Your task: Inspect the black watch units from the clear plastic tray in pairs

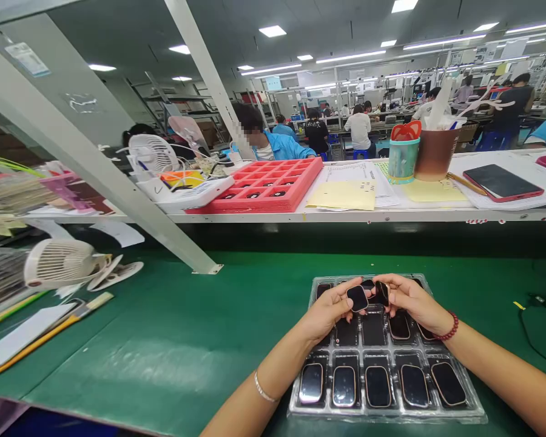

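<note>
A clear plastic tray (386, 413) lies on the green tabletop, with several black-screened watch-like pieces (378, 386) in its compartments. Above its upper half, my left hand (330, 306) grips a rounded square black piece (357, 298) between thumb and fingers. My right hand (414, 298) pinches another dark piece (381, 294), tilted edge-on, close beside the first. Two compartments under my hands show no black screen. A silver bracelet is on my left wrist and a red bead bracelet on my right.
A slanted metal post (182, 233) meets the table at left. Beyond it are a small fan (61, 263) and a brush (50, 337). The shelf ahead holds a red foam tray (295, 193), cups and a phone (503, 182). A black cable (530, 337) lies right. People sit beyond.
</note>
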Tool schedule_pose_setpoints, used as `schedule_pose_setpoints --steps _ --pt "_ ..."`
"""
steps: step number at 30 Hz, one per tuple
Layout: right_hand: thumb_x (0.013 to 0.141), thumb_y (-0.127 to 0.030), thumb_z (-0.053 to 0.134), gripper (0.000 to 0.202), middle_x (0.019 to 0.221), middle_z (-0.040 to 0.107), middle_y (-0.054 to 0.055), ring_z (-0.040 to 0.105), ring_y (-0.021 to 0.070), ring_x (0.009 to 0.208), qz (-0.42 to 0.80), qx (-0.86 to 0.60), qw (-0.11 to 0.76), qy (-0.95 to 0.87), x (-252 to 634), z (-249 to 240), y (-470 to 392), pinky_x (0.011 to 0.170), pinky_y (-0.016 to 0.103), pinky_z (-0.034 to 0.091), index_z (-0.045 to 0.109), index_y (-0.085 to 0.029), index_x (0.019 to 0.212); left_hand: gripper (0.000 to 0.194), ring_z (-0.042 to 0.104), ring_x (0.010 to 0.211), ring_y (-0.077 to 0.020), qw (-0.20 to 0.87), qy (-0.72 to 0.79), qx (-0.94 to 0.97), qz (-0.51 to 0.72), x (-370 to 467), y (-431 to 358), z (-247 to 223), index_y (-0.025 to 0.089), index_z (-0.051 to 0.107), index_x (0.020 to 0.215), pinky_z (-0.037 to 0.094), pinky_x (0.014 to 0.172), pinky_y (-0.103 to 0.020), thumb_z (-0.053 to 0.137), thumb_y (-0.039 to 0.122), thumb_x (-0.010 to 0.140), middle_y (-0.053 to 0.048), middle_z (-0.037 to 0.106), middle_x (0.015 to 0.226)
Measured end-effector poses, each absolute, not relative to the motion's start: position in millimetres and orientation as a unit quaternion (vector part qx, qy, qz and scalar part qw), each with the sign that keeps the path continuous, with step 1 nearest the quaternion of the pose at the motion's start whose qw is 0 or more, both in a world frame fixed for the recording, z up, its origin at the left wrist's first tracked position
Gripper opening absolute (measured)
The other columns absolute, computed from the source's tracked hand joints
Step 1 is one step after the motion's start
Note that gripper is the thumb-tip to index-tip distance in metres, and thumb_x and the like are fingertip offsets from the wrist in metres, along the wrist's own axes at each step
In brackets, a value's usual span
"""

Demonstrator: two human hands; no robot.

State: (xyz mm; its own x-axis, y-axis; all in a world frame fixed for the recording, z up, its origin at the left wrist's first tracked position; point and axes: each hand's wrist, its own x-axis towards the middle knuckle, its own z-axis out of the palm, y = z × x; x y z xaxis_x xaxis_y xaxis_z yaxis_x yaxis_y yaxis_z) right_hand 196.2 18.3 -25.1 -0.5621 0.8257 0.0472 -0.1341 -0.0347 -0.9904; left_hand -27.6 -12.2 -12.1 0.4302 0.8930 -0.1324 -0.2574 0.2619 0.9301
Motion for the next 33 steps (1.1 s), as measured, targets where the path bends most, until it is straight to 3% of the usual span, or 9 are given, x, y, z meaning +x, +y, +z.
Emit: schedule_pose_setpoints --steps 9,14,18,23,29,33 --pt "0.08 -0.029 0.064 0.037 0.082 0.062 0.002 0.056 0.0104 0.061 0.663 -0.29 0.36 -0.589 197.4 -25.3 17.7 0.059 0.025 0.05 0.057 -0.019 0.115 0.068 0.056 0.062 -0.0088 0.702 0.359 0.455 0.413 -29.7 -11.2 -14.7 0.02 0.048 0.131 0.034 0.051 -0.02 0.073 0.037 0.07 -0.011 0.064 0.105" --pt "0.076 -0.031 0.067 0.037 0.093 0.061 0.005 0.051 0.0091 0.06 0.669 -0.268 0.357 -0.595 195.5 -22.0 15.4 0.052 0.022 0.046 0.059 -0.019 0.11 0.07 0.053 0.047 -0.006 0.691 0.341 0.486 0.411 -29.0 -10.1 -19.4 0.018 0.048 0.125 0.032 0.044 -0.019 0.076 0.039 0.064 -0.007 0.065 0.092" --pt "0.078 -0.032 0.065 0.038 0.082 0.062 0.003 0.056 0.0109 0.06 0.669 -0.278 0.353 -0.592 195.4 -21.4 15.5 0.058 0.026 0.05 0.058 -0.02 0.114 0.058 0.062 0.059 -0.0124 0.677 0.357 0.482 0.428 -28.5 -8.5 -20.8 0.016 0.051 0.117 0.037 0.048 -0.019 0.073 0.038 0.068 -0.009 0.064 0.095" --pt "0.085 -0.033 0.055 0.041 0.102 0.062 0.008 0.064 0.0171 0.079 0.666 -0.303 0.344 -0.588 194.8 -23.3 15.5 0.067 0.031 0.054 0.051 -0.022 0.125 0.05 0.062 0.079 -0.0172 0.648 0.384 0.495 0.433 -25.9 -10.7 -16.0 0.016 0.052 0.12 0.045 0.06 -0.024 0.066 0.033 0.075 -0.009 0.062 0.099" --pt "0.082 -0.024 0.056 0.038 0.107 0.062 0.008 0.061 0.0146 0.077 0.634 -0.3 0.35 -0.621 191.6 -19.9 11.6 0.066 0.029 0.052 0.052 -0.021 0.12 0.054 0.062 0.08 -0.0169 0.642 0.39 0.517 0.411 -22.1 -14.0 -13.2 0.017 0.049 0.121 0.042 0.06 -0.023 0.067 0.024 0.071 -0.01 0.063 0.103" --pt "0.083 -0.024 0.057 0.033 0.1 0.064 0.007 0.06 0.0132 0.071 0.623 -0.294 0.345 -0.637 192.1 -18.6 11.4 0.064 0.028 0.052 0.054 -0.02 0.115 0.046 0.063 0.076 -0.0169 0.62 0.401 0.544 0.399 -23.2 -14.5 -13.2 0.015 0.053 0.115 0.041 0.058 -0.023 0.066 0.03 0.074 -0.009 0.065 0.097"
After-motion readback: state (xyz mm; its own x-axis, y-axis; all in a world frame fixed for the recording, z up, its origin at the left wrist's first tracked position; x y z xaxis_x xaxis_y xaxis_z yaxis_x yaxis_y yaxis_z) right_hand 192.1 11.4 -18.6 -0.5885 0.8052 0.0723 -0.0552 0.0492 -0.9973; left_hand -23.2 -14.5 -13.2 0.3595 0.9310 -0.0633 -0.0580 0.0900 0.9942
